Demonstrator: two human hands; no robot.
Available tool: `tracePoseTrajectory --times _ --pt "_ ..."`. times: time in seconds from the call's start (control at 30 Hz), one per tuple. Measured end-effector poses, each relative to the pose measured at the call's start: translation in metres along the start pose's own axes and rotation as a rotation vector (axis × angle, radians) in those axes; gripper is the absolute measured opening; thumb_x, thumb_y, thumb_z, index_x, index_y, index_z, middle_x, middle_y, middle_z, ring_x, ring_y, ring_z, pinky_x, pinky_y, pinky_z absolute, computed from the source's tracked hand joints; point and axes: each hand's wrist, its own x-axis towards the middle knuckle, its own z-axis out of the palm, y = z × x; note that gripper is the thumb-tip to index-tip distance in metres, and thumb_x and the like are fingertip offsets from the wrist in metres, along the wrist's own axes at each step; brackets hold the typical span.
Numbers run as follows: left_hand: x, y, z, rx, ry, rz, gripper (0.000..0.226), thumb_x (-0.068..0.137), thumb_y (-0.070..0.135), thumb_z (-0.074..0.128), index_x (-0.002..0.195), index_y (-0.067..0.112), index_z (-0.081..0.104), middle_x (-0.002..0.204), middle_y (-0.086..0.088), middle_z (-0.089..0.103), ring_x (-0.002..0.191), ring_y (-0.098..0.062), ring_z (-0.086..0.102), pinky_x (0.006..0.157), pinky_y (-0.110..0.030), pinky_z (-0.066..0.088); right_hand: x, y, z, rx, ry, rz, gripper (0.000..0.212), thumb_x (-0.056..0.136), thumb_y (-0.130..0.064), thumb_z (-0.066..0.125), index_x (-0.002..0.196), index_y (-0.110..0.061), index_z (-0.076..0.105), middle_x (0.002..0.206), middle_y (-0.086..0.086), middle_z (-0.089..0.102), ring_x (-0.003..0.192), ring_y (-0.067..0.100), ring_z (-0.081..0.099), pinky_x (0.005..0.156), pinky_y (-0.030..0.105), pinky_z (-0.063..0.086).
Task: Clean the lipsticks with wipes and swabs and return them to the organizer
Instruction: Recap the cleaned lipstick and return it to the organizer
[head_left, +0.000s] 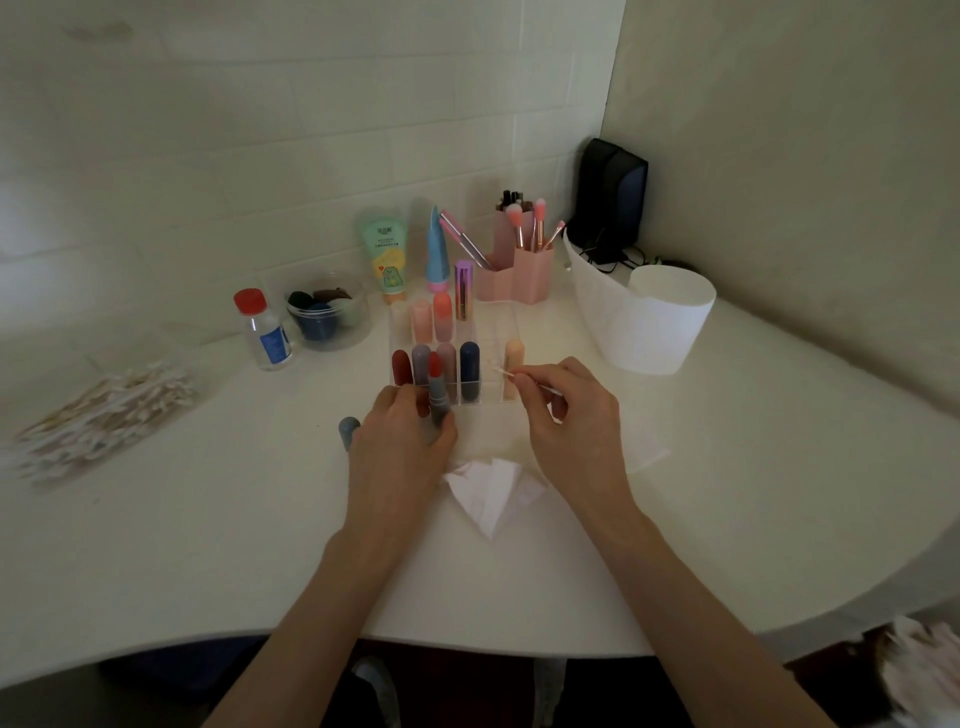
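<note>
Gripping grey cylindrical lipstick (437, 400) (thin swab (524, 378) opposite)

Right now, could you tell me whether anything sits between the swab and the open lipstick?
Nothing visible does. The right hand holds the swab with its tip toward the open lipstick in the left hand. Only the capped lipsticks in the organizer stand behind that gap.
</note>
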Motion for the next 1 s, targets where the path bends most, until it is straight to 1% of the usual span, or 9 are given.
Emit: tracePoseTrajectory --times 0.3,0.43,0.5,0.7,0.8,0.83,0.9,0.93,1.0 --pt "0.000 -0.001 0.001 -0.013 -0.004 0.012 0.022 0.096 0.038 0.060 0.105 0.018 0.064 0.104 0.000 0.064 0.090 -0.020 0.061 0.100 -0.055 0.043 0.000 0.001 0.000 0.007 0.005 0.003 0.012 0.098 -0.021 0.068 0.101 -0.016 0.078 0.079 -0.009 0.056 0.071 0.004 0.053 0.064 0.009 0.037" --pt "-0.001 -0.002 0.002 0.026 -0.014 0.000 0.018 0.095 0.036 0.061 0.094 0.018 0.060 0.092 0.005 0.055 0.077 -0.016 0.050 0.100 -0.057 0.041 0.000 0.001 0.001 0.013 0.008 0.004 0.011 0.098 -0.020 0.068 0.100 -0.016 0.078 0.079 -0.008 0.057 0.071 0.004 0.053 0.064 0.010 0.038" --pt "-0.001 -0.003 0.003 0.036 -0.012 -0.005 0.018 0.094 0.035 0.061 0.090 0.018 0.058 0.089 0.005 0.052 0.074 -0.016 0.048 0.098 -0.057 0.042 0.000 0.001 0.001 0.012 0.011 -0.004 0.011 0.098 -0.020 0.068 0.101 -0.015 0.078 0.079 -0.007 0.058 0.070 0.005 0.052 0.064 0.010 0.038" --pt "-0.001 -0.004 0.001 0.022 -0.020 -0.008 0.020 0.092 0.036 0.065 0.087 0.019 0.055 0.087 0.005 0.051 0.076 -0.017 0.048 0.095 -0.055 0.044 0.000 0.002 0.001 0.018 0.012 -0.006 0.011 0.098 -0.020 0.069 0.100 -0.014 0.078 0.079 -0.007 0.058 0.070 0.006 0.053 0.064 0.009 0.036" --pt "-0.002 -0.004 -0.001 0.017 -0.035 0.000 0.022 0.092 0.037 0.065 0.092 0.016 0.061 0.088 0.004 0.053 0.080 -0.019 0.052 0.095 -0.054 0.044 0.000 0.003 0.001 0.017 0.016 -0.009 0.011 0.098 -0.020 0.068 0.099 -0.014 0.078 0.079 -0.006 0.058 0.070 0.006 0.053 0.064 0.010 0.037" --pt "-0.004 -0.004 -0.003 0.019 -0.044 0.008 0.023 0.093 0.038 0.066 0.098 0.015 0.064 0.090 0.004 0.054 0.083 -0.019 0.054 0.095 -0.052 0.044 0.000 0.003 0.001 0.025 0.023 -0.008 0.011 0.099 -0.020 0.068 0.100 -0.014 0.078 0.079 -0.006 0.058 0.070 0.006 0.053 0.064 0.010 0.037" --pt "-0.009 -0.005 -0.010 0.012 -0.066 0.000 0.031 0.093 0.040 0.066 0.113 0.017 0.065 0.095 0.007 0.054 0.090 -0.016 0.052 0.090 -0.040 0.045 0.000 0.003 0.000 0.058 0.047 -0.002 0.011 0.099 -0.020 0.067 0.100 -0.015 0.076 0.080 -0.005 0.058 0.071 0.007 0.053 0.065 0.010 0.037" --pt "-0.012 -0.006 -0.016 0.001 -0.063 -0.009 0.032 0.093 0.042 0.067 0.116 0.019 0.065 0.095 0.009 0.055 0.091 -0.015 0.052 0.085 -0.034 0.044 0.001 0.002 0.000 0.078 0.062 0.003 0.011 0.100 -0.020 0.066 0.099 -0.015 0.075 0.081 -0.004 0.059 0.072 0.007 0.054 0.065 0.010 0.038" --pt "-0.019 -0.007 -0.030 -0.033 0.021 -0.006 0.026 0.092 0.045 0.068 0.109 0.026 0.067 0.087 0.013 0.059 0.084 -0.012 0.057 0.077 -0.029 0.042 0.001 0.002 -0.001 0.109 0.080 0.012 0.013 0.102 -0.022 0.061 0.099 -0.015 0.072 0.084 -0.004 0.063 0.074 0.010 0.057 0.066 0.013 0.041"
